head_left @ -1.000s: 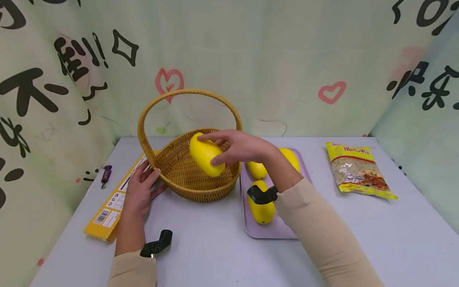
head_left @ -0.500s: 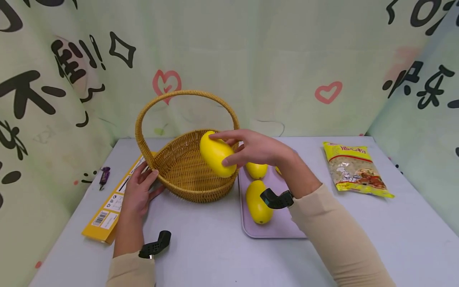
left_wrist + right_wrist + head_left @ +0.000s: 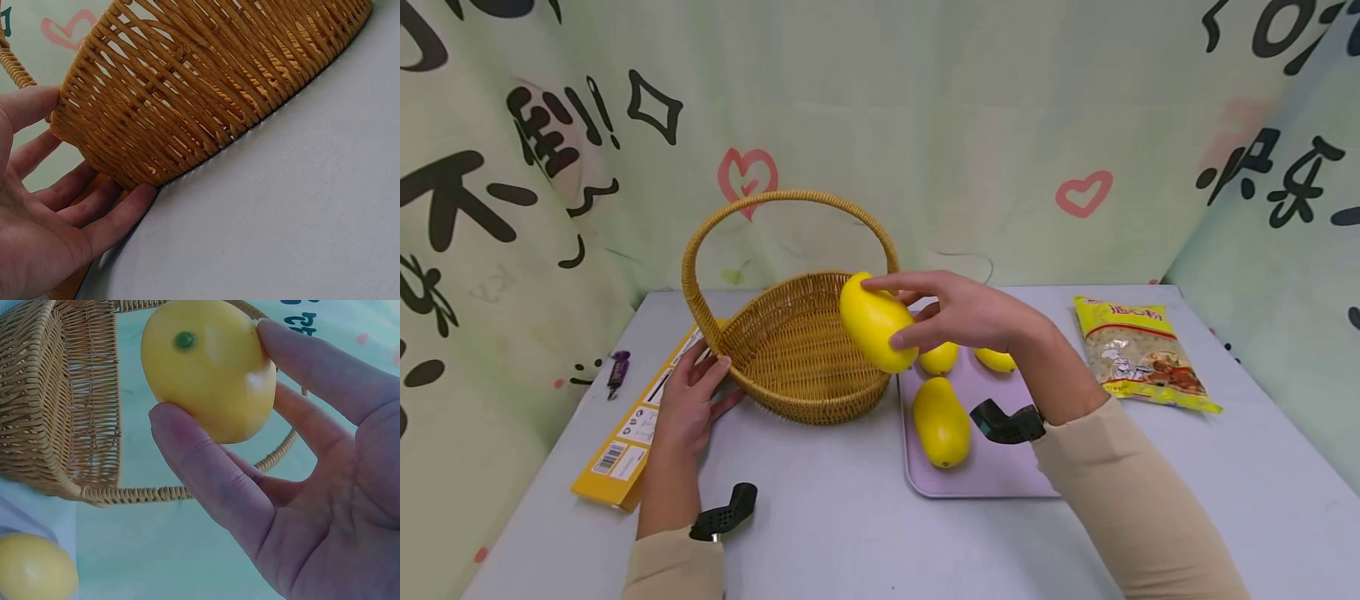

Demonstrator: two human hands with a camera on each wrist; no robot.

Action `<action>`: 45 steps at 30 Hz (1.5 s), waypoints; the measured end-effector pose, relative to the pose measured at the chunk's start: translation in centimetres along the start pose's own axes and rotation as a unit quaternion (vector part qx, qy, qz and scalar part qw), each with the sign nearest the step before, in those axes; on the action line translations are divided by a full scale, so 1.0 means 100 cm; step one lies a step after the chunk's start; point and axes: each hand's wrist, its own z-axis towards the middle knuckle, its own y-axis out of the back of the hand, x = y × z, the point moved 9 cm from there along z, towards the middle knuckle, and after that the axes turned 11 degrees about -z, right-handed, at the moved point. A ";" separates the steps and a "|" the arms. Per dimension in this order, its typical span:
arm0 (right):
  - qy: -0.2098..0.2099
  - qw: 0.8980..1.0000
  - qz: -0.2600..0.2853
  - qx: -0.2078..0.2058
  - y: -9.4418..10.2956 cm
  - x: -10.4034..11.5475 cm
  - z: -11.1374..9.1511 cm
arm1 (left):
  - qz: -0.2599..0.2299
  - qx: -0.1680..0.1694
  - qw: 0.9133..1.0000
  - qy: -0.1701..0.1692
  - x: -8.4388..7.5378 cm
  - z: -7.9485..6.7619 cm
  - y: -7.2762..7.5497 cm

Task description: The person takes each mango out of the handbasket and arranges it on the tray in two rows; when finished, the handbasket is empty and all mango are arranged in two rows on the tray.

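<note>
My right hand (image 3: 966, 312) holds a yellow mango (image 3: 874, 321) between thumb and fingers, raised over the right rim of the wicker basket (image 3: 827, 410). The right wrist view shows the green stem spot on this mango (image 3: 209, 369), with the thumb on one side and fingers on the other. My left hand (image 3: 688, 400) rests against the basket's left side. In the left wrist view its spread fingers (image 3: 119, 219) touch the outer wall, close to the base. On a lilac tray (image 3: 1000, 471) to the right lie three more mangoes, one of them (image 3: 942, 422) nearest me.
A yellow box (image 3: 625, 442) with printed labels lies left of the basket, partly behind my left hand. Beyond it is a small purple-wrapped candy (image 3: 618, 373). At the right stands out a yellow food packet (image 3: 1144, 354). A printed curtain (image 3: 970, 150) hangs behind the table.
My right hand has carried the mango rightward, from over the middle of the basket to its right rim. More of the tray's mangoes show. The left hand stays at the basket.
</note>
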 end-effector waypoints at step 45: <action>-0.162 0.985 0.043 -0.036 -0.007 -0.125 -0.116 | 0.005 0.005 1.000 0.002 0.001 0.000 0.001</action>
